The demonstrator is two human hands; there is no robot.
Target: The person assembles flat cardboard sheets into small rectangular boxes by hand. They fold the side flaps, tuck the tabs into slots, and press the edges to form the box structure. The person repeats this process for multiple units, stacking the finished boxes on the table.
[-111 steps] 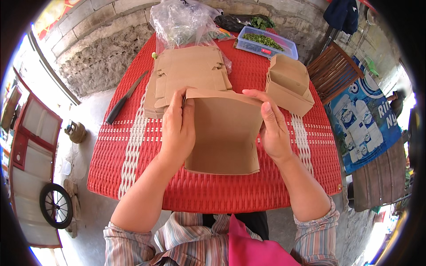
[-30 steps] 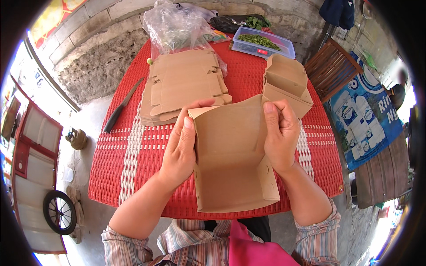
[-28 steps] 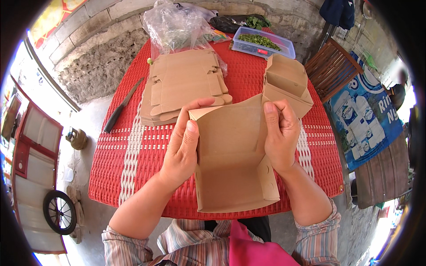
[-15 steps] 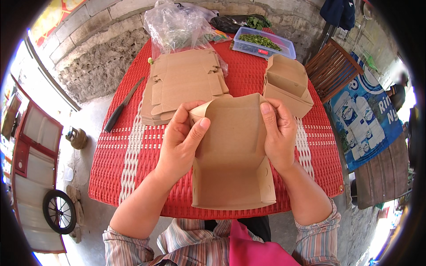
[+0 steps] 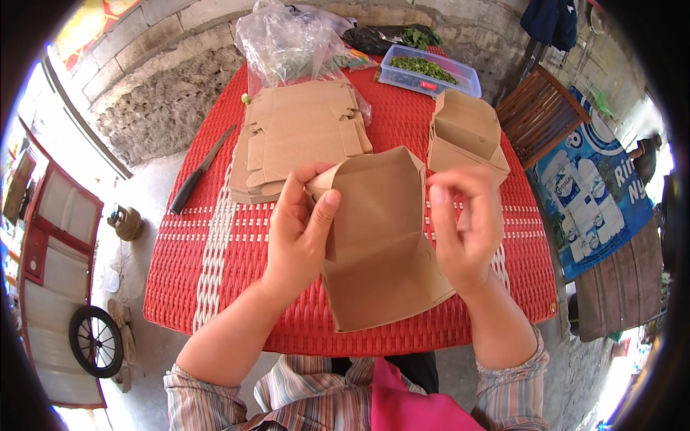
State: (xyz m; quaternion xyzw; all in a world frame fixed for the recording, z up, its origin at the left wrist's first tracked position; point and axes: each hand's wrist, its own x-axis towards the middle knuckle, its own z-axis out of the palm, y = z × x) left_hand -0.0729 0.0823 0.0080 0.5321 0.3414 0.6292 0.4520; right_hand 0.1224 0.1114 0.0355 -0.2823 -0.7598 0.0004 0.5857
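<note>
A brown cardboard box (image 5: 381, 215), partly folded into shape with its lid raised, is held tilted in front of me over the near part of the table. My left hand (image 5: 305, 219) grips its upper left corner, thumb inside and fingers behind the side wall. Just off the box's right edge is my right hand (image 5: 467, 223), blurred by motion, with its fingers bent, the thumb apart from them and nothing seen between. Beyond my left hand lies a stack of flat cardboard box blanks (image 5: 302, 129). Folded boxes (image 5: 467, 133) are piled behind my right hand.
On the red woven table (image 5: 237, 287), a black-handled knife (image 5: 201, 171) lies at left. Farther back are a clear plastic bag (image 5: 287, 47) and a plastic tub (image 5: 431, 72) with chopped greens. A wooden chair (image 5: 539, 115) stands at the right edge.
My right hand has let go of the box's upper right corner and moved slightly right. The box has turned, its lower end swinging to the right, while my left hand keeps its grip.
</note>
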